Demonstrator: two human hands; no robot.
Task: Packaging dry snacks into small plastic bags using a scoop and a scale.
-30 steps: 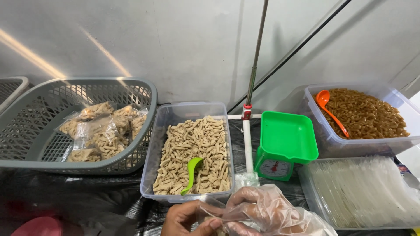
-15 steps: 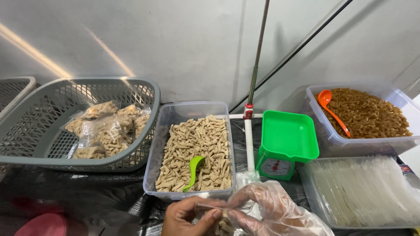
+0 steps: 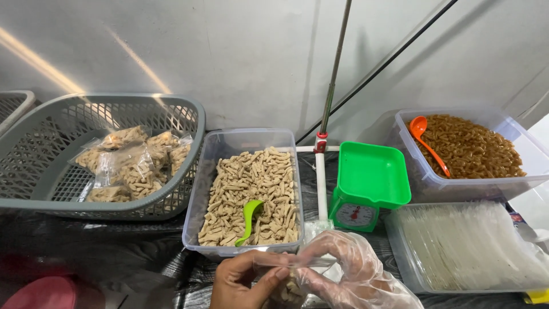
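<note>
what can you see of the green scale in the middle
The green scale is a small kitchen scale that looks like plastic, with a square, shallow tray on top, empty, and a round dial with a red needle on its front. It stands upright on the dark table cover, between the clear tub of pale snack sticks and the tubs to the right. Neither hand touches it.

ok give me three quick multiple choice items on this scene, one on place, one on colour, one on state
1. Where does the green scoop lie?
A. in the basket
B. in the tub of pale sticks
C. on the scale

2. What colour is the scoop in the tub of brown snacks?
A. orange
B. blue
C. white

3. What covers the right hand?
A. nothing
B. a clear glove
C. a cloth

B, it rests on the sticks; A, its bowl and handle are orange; B, thin plastic wraps that hand, while the left hand is bare.
</note>
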